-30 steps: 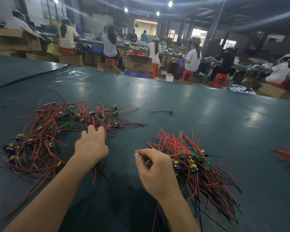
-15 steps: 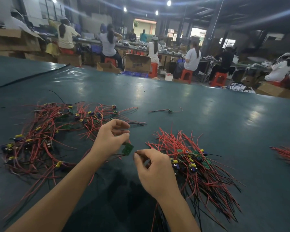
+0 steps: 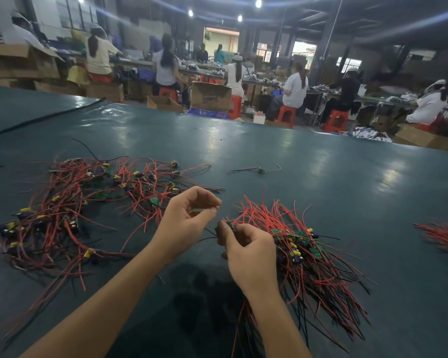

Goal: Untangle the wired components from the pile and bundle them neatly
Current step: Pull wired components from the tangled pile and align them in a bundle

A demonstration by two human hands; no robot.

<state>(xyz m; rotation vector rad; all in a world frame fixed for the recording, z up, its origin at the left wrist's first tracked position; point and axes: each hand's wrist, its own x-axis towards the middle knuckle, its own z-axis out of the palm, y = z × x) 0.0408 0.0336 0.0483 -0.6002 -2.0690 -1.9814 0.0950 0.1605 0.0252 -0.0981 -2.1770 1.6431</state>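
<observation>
Wired component (image 3: 230,226), judged light, limp-leaded, rigid only at its green board: held between tangled pile (image 3: 70,210) and sorted bundle (image 3: 318,275), right hand (image 3: 251,254) pinching the board, left hand (image 3: 186,218) apparently pinching a lead; best gripped at the board, not tugged by the wire.

Two bare forearms (image 3: 130,293), slim, uncovered all the way down to the bottom edge. Left hand (image 3: 186,223) bare, right hand (image 3: 248,254) bare as well, with slender fingers and plain wrists.
</observation>
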